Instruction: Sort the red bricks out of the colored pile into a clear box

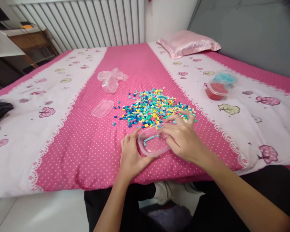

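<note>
A clear plastic container (154, 149) rests near the front of the bed, tilted a little. My left hand (132, 153) is wrapped round its left end, thumb along the near side. Several light-blue toy bricks (149, 139) lie inside the container. Over its right end is my right hand (181, 135), fingertips bent together at the inside of the container; what they hold, if anything, is hidden. Just behind the container spreads a heap of small coloured toy bricks (152, 108), in blue, teal, yellow, white and red.
On the pink dotted bedspread (87, 154) lie a clear lid (102, 108) and a stack of clear containers (111, 80) at the left. Two lidded containers, one with red contents (216, 90) and one with blue (224, 77), stand at the right. A pillow (188, 43) lies farther back.
</note>
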A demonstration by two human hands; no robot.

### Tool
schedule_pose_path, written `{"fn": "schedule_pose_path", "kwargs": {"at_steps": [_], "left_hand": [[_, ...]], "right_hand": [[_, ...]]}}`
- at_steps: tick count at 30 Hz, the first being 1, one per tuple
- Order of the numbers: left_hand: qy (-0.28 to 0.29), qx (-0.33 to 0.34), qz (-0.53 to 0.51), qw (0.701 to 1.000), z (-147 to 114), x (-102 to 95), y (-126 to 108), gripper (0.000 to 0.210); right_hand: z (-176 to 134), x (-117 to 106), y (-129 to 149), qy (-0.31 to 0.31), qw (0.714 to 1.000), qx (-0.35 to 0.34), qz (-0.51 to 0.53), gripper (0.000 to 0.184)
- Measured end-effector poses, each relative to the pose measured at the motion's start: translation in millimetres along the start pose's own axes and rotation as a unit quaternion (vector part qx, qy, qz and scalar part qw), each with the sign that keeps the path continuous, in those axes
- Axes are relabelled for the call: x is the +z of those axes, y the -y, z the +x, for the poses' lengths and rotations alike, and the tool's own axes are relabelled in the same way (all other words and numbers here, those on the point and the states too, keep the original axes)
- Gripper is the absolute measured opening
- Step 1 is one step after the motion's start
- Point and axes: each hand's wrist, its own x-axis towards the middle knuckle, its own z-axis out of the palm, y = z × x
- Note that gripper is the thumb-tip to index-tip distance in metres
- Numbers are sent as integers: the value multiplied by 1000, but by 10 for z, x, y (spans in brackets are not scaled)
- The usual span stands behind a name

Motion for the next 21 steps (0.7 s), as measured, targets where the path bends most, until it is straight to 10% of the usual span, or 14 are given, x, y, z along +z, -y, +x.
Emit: {"fn": "schedule_pose_path", "kwargs": {"at_steps": [11, 21], "left_hand": [[17, 31, -13, 999, -38, -33, -16, 106], [27, 39, -9, 999, -39, -12, -40, 103]], "right_hand": [[-366, 42, -40, -62, 998, -5, 11, 30], [-413, 38, -93, 11, 1000, 7, 2, 33]]}}
